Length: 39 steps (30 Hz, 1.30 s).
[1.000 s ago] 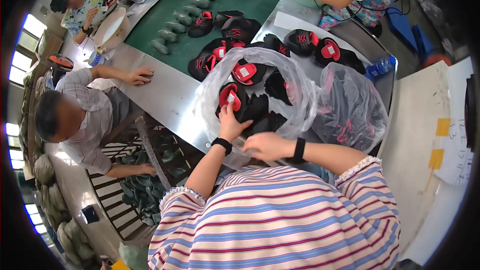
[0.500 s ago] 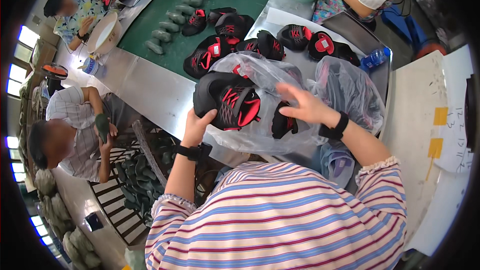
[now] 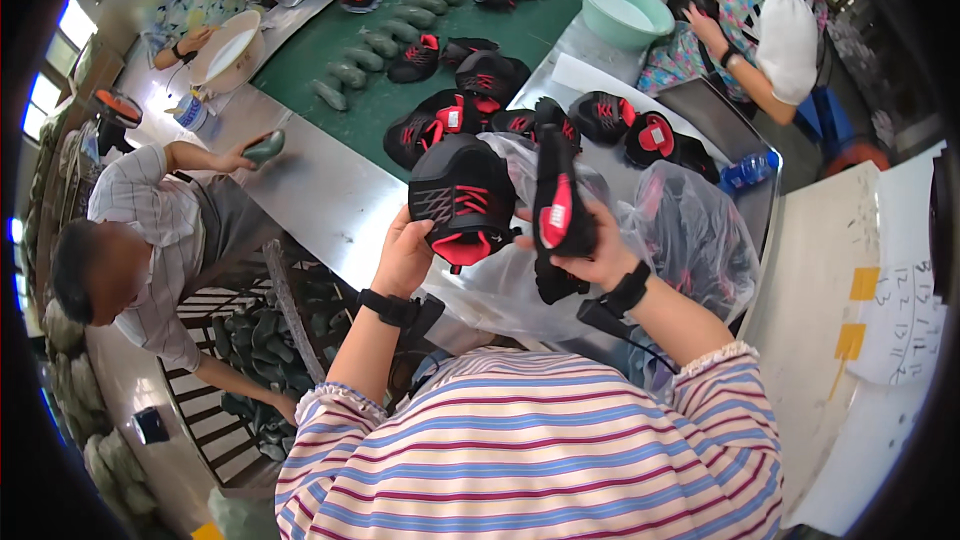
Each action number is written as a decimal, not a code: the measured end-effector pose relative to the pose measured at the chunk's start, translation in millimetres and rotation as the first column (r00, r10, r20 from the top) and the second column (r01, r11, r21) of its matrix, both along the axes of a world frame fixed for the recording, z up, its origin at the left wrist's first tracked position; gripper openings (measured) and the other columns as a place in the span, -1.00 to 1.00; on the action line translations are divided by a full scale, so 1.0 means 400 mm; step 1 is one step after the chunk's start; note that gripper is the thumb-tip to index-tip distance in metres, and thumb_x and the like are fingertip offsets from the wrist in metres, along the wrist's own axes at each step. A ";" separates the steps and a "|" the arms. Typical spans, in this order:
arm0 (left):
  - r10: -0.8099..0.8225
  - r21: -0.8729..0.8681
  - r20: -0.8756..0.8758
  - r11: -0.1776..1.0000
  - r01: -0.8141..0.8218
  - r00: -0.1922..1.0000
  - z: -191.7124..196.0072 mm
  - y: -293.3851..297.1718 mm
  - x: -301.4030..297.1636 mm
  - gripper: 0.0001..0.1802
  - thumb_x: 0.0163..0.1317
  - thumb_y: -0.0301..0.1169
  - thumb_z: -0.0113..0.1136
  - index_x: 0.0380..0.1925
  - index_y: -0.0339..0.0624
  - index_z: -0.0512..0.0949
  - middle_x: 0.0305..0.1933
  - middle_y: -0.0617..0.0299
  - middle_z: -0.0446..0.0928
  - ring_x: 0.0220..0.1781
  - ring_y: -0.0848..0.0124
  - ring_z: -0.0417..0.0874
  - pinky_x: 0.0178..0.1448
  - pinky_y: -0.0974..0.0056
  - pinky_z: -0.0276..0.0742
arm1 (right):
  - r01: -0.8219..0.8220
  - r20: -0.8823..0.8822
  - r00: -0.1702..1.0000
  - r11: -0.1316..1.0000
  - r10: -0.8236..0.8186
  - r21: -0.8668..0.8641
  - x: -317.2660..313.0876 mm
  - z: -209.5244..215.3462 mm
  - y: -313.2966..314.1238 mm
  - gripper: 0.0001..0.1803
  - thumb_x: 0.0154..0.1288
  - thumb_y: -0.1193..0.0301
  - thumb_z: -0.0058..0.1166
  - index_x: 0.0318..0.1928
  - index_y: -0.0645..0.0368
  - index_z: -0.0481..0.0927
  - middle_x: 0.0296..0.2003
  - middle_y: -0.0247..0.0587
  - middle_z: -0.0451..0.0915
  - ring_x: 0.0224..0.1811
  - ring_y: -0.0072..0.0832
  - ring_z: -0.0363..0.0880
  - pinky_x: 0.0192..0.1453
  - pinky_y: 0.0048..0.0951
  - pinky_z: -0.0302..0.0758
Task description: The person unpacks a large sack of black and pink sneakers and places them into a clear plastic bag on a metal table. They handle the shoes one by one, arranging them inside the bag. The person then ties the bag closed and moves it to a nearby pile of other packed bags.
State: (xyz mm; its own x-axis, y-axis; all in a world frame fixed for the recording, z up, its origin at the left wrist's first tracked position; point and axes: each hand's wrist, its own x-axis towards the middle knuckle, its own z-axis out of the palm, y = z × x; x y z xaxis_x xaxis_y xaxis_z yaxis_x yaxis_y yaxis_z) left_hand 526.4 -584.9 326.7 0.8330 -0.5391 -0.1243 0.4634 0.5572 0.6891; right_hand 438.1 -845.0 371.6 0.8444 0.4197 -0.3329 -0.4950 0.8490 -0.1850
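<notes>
Black shoe upper (image 3: 458, 168) with red laces (image 3: 470, 201), blue-and-maroon-striped cream shirt (image 3: 530, 445)

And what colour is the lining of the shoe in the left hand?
Red; the lining of that black shoe shows best in the head view.

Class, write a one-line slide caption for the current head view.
Left hand and right hand at work: one holds a black-and-red shoe upper, the other a second upper, near clear plastic.

Bright windows (image 3: 75, 30) and the pale floor (image 3: 122, 370) lie to my left; before me a metal tabletop (image 3: 325, 205) borders a green strip (image 3: 555, 30), with a pale surface (image 3: 800, 265) to my right.
</notes>
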 end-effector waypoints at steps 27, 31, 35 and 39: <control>0.007 0.029 0.098 1.000 -0.010 0.995 -0.062 0.014 0.134 -0.29 0.04 -0.73 0.01 0.25 -0.21 0.13 0.22 0.20 0.30 0.22 0.36 0.35 0.29 0.25 0.23 | 0.244 0.174 0.962 0.946 -0.210 -0.211 0.035 -0.096 -0.134 -0.48 0.32 0.17 -0.17 0.19 0.22 0.26 0.01 -0.14 0.44 0.11 -0.29 0.40 0.21 -0.26 0.35; -0.036 0.241 0.381 0.968 -0.062 0.924 0.018 -0.058 0.137 -0.40 0.20 -0.53 -0.07 0.27 -0.19 0.08 0.26 0.20 0.23 0.27 0.37 0.25 0.34 0.25 0.10 | 0.057 0.118 0.993 0.789 0.020 -0.611 0.131 0.030 -0.033 -0.47 0.23 0.31 0.03 0.16 0.27 0.26 -0.10 -0.18 0.52 -0.03 -0.46 0.50 0.07 -0.45 0.42; -0.176 0.377 0.189 0.921 0.094 0.966 0.027 -0.106 0.164 -0.41 0.21 -0.28 0.06 0.19 -0.28 0.19 0.15 0.12 0.31 0.17 0.40 0.33 0.25 0.32 0.22 | 0.160 0.210 0.942 0.199 0.261 -0.967 0.258 0.004 0.028 -0.19 0.00 0.15 0.29 0.13 0.41 0.24 -0.12 -0.01 0.49 -0.02 -0.40 0.44 0.09 -0.43 0.34; 0.030 0.328 0.244 0.938 -0.112 0.969 0.027 -0.065 0.174 -0.47 0.12 -0.46 0.16 0.10 -0.27 0.25 -0.05 0.08 0.43 -0.09 0.38 0.51 -0.01 0.36 0.45 | 0.546 0.506 0.809 -0.062 0.301 -0.836 0.272 -0.010 0.080 -0.10 0.14 -0.07 0.04 0.19 0.46 0.10 0.08 0.28 0.26 0.17 -0.08 0.26 0.25 -0.26 0.18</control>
State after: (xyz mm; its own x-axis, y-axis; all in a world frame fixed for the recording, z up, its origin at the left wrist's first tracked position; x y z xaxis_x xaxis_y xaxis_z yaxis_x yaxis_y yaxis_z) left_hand 596.2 -610.8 337.4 0.8950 -0.4376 -0.0870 0.2360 0.2986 0.9247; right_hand 546.7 -812.9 367.5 0.9851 -0.0890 0.1475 0.1037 -0.3775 -0.9202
